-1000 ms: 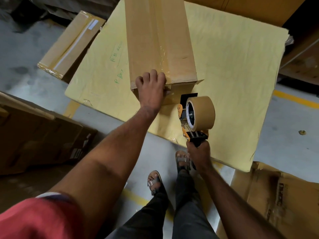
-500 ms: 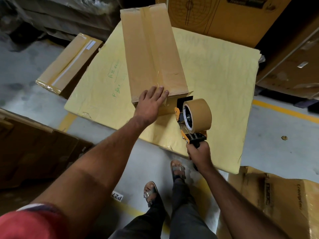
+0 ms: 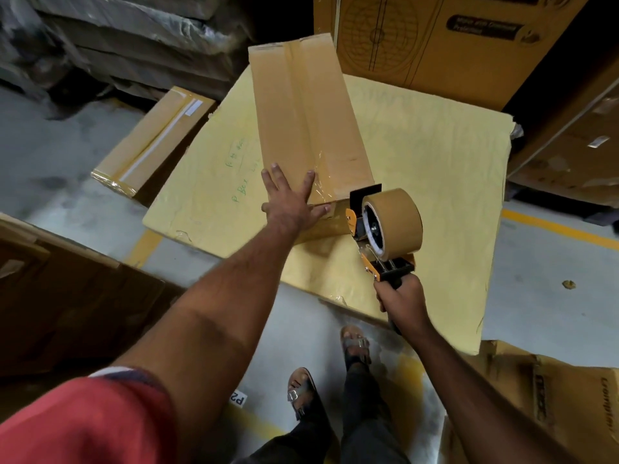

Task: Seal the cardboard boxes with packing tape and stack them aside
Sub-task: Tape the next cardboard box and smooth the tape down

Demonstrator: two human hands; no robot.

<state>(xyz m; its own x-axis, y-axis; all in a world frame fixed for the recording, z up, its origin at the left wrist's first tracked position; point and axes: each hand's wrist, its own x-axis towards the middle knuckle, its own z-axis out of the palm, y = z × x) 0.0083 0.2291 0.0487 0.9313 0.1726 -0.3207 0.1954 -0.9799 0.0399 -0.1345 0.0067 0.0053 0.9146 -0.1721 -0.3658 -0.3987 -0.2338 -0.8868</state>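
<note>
Head view looks down on a yellow work sheet [image 3: 435,169] spread flat on the concrete floor [image 3: 542,272], serving as the taping surface. On it lies the long cardboard box [image 3: 301,112], running away from the person, with clear packing tape along its centre seam and down over the near end. Its near end sits just inside the sheet's near-left edge, so the person can stand over it.

Beside the sheet on the left, a second, smaller taped box [image 3: 150,145] rests on the floor, probably one already set aside. Large printed cartons [image 3: 418,38] crowd the far edge and dark cartons [image 3: 67,296] close in at left; the open room is the bare floor to the right and at the person's feet.

A tape dispenser [image 3: 385,229] with a full brown roll hovers just beside the box's near right corner. The right hand [image 3: 402,299] grips its handle, fingers wrapped round. The left hand [image 3: 291,199] lies flat with fingers spread on the box's near end, likely pressing the tape down and steadying the box.
</note>
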